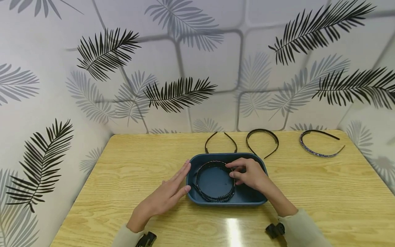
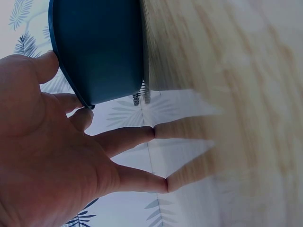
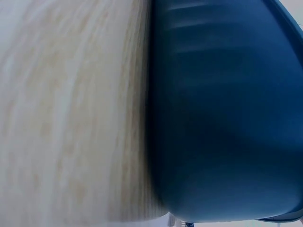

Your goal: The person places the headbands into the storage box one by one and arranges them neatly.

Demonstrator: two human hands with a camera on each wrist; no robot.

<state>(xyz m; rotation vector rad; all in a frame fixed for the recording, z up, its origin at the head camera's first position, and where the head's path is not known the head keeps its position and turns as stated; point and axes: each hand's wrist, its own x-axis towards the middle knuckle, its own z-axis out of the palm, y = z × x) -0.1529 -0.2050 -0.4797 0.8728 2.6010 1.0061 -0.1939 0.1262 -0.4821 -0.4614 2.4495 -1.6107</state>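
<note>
A dark blue plastic basin stands on the wooden table, with black headbands stacked inside toward its left; how many overlap there I cannot tell. My right hand reaches over the basin and pinches the right side of the headbands between thumb and fingers. At the basin's left end my left hand rests against the rim, fingers extended. In the left wrist view, two fingertips of the left hand touch the tabletop beside the basin. Only the basin's outer wall fills the right wrist view; the right hand is hidden there.
Behind the basin lies a thin black headband, partly hidden by the rim. Right of it are a toothed black headband and a purple-blue sparkly one. A leaf-patterned wall covering borders the wooden table at the back.
</note>
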